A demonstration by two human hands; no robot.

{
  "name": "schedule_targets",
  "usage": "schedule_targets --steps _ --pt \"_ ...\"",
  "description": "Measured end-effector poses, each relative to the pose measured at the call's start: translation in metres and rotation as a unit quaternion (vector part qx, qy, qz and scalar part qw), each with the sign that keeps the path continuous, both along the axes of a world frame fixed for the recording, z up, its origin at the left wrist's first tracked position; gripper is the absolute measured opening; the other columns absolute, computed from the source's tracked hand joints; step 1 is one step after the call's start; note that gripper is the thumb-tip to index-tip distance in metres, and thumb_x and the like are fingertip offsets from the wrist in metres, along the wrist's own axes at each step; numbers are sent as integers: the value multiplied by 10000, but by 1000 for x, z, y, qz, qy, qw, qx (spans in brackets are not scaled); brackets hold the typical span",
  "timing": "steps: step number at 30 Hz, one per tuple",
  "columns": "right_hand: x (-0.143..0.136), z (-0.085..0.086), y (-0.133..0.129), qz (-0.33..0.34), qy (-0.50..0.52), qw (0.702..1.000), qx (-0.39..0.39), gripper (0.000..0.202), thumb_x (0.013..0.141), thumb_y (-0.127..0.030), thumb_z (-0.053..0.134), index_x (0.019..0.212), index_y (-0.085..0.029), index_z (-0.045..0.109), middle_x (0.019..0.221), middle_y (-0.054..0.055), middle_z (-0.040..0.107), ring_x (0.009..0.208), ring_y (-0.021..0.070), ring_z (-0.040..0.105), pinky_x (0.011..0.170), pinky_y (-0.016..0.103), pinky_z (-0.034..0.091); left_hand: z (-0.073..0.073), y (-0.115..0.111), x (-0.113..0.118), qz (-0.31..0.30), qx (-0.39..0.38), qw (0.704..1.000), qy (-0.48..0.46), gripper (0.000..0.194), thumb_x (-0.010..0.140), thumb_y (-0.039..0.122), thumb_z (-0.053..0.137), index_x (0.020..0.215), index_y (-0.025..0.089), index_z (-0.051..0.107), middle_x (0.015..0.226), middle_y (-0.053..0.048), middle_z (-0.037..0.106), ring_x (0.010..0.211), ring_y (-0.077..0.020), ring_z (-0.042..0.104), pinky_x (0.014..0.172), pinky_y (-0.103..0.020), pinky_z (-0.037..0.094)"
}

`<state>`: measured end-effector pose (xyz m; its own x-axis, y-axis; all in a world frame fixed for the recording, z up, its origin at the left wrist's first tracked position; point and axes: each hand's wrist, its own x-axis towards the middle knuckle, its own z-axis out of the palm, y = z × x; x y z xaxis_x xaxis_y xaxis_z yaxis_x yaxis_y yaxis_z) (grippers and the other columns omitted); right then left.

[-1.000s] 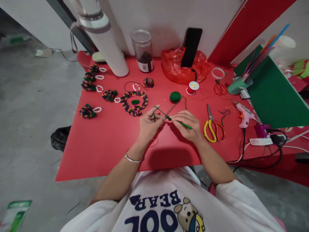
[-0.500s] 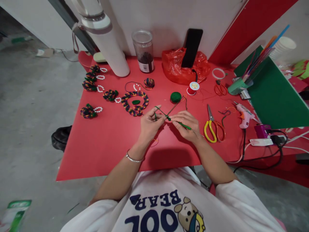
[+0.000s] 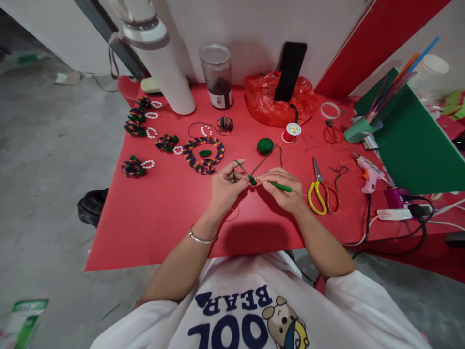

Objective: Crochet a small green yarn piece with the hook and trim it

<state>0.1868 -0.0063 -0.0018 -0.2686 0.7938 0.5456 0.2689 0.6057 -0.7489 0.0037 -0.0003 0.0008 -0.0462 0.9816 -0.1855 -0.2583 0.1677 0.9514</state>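
Crochet hook [image 3: 283, 187], green-handled, grasped in right hand [image 3: 288, 198], angled flatter than a moment ago, suggesting stitching under way, with small green piece [image 3: 253, 181] pinched in left hand [image 3: 224, 190], above counter [image 3: 145, 223].

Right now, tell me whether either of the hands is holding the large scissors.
No: the large scissors lie on the red table, while the right hand holds a green-handled hook and the left hand green yarn.
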Motion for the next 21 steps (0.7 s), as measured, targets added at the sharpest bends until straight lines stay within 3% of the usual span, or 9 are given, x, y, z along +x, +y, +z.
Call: schedule_targets --steps 4,10,17,21 --pt "0 1 -1 -11 22 998 -52 134 971 -262 638 945 -247 769 902 47 790 858 198 720 814 399 588 0 0 0 -3 0 1000 -6 543 593 172 754 1130 127 686 587 24 686 517 -121 620 501 -224 462" --pt "-2 2 -6 -30 11 999 -40 119 948 -265 665 958 -258 783 920 40 799 852 200 711 820 400 584 -1 0 -1 -3 15 1000 21 510 592 137 730 1102 130 703 586 29 682 486 -103 588 505 -220 459" --pt "-2 -7 -5 -68 92 969 -218 159 912 -371 712 903 -241 804 905 38 809 851 200 754 796 342 601 -1 -2 1 4 34 997 70 504 585 97 724 1087 133 737 592 20 677 490 -101 578 490 -213 440" --pt "-4 -9 -6 -86 116 959 -245 163 893 -381 729 897 -234 799 869 29 812 802 196 758 749 327 611 -3 -4 4 26 53 992 115 484 605 87 706 1082 155 755 569 44 652 458 -71 509 476 -201 412"
